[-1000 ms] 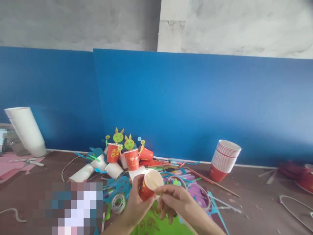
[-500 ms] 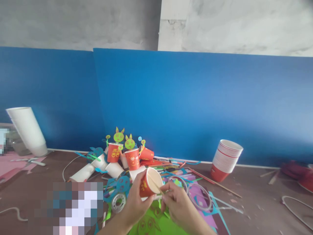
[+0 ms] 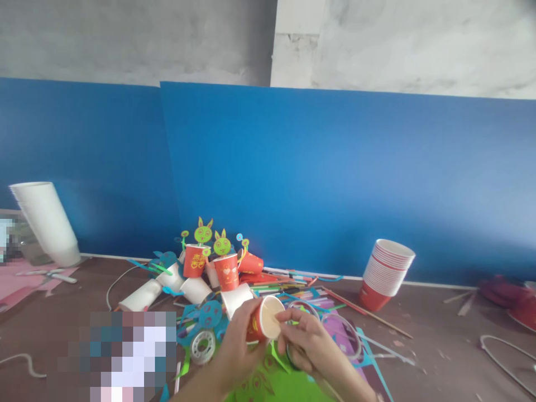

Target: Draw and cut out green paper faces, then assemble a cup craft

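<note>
My left hand [image 3: 243,343] is wrapped around a red paper cup [image 3: 253,326] with gold print, tilted so that its pale open mouth faces right. At the rim, my right hand [image 3: 304,340] is closed in a pinch on a thin wooden stick [image 3: 331,389]. The stick's lower end shows below my right wrist; its tip by the cup is hard to make out. A dark curved edge beneath my right fingers is too hidden to name. Below both hands lies a green sheet [image 3: 272,385] with drawn rabbit faces.
Red cups with green paper rabbits [image 3: 226,273] stand behind, among white cups [image 3: 142,295], straws and cut paper. A tape roll [image 3: 203,347] lies left of my hands. Cup stacks stand at right [image 3: 387,273] and far left [image 3: 48,223]. A blue panel [image 3: 293,178] borders the table.
My left hand has shifted the cup slightly right and turned its mouth more sideways. My right fingers now reach the rim, covering more of the stick.
</note>
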A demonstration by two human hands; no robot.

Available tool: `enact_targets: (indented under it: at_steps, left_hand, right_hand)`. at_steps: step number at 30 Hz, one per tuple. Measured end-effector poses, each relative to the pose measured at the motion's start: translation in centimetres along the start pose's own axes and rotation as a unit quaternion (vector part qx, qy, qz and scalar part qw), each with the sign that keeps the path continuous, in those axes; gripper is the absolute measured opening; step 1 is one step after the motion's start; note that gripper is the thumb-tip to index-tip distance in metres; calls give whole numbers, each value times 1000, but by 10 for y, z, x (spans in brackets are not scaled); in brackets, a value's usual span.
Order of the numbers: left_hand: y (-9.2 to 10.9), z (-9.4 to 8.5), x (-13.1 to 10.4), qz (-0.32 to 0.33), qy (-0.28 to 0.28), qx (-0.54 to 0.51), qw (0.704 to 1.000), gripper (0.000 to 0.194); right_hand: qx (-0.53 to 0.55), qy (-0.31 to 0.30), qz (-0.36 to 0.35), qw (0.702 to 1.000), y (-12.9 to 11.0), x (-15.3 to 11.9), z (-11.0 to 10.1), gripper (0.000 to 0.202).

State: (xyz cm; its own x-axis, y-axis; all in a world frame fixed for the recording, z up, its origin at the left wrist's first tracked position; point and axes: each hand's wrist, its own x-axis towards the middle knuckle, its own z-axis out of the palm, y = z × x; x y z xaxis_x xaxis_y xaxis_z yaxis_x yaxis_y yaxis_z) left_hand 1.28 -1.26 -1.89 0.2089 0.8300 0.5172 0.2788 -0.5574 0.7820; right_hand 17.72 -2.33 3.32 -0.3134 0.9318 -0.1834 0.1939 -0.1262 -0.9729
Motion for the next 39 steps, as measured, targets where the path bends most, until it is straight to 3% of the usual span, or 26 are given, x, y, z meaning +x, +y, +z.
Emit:
enact_targets:
  at_steps: [2,5,9,12,14,18,20,22,24,25,28,30,33,36,39]
  left_hand:
    - [2,2,1,-7,8,-15,1000,54]
    - [-2,1,4,-37,65,-6,997,55]
    - [-7,-1,6,-65,114,-8,991,62]
    - [1,1,3,-67,84,-36,994,61]
    - [9,3,0,-50,23,-41,998,57]
    - [27,1,-1,-69,-9,-80,994,58]
    - [38,-3,0,-83,-60,-126,987,62]
    - [49,-5,1,-89,-119,-182,972,65]
    - [59,-6,1,-126,-189,-250,941,65]
    - [63,-6,1,-133,-223,-280,924,70]
    - [69,-6,0,-150,-235,-321,905,75]
    - [68,-7,-2,-164,-248,-321,899,73]
    - [65,-12,-6,-188,-263,-308,895,74]
    - [62,-14,-10,-204,-265,-321,886,78]
    - [60,-12,-8,-204,-257,-364,872,78]
  right_hand:
    - [-24,-7,8,1000,-8,-3,-5,42]
    - [-164,5,8,986,-19,-16,-15,43]
    - [-358,41,-26,932,-27,-31,-26,12]
    - [-430,67,-68,898,-25,-32,-20,15]
    - [-440,77,-75,891,-25,-31,-16,16]
    - [-314,42,-66,946,-33,-28,-26,20]
    - [-257,45,-52,964,-38,-25,-35,37]
    - [-159,105,-16,982,-39,-20,-38,48]
    - [-16,102,-3,995,-33,-14,-32,45]
    - [58,65,8,996,-28,-10,-27,42]
    - [227,-1,43,973,-9,2,-15,34]
    - [291,19,59,955,1,11,-18,33]
    - [331,87,62,938,8,22,-38,35]
    - [334,129,23,933,8,26,-61,40]
    - [311,137,-13,940,4,24,-70,41]
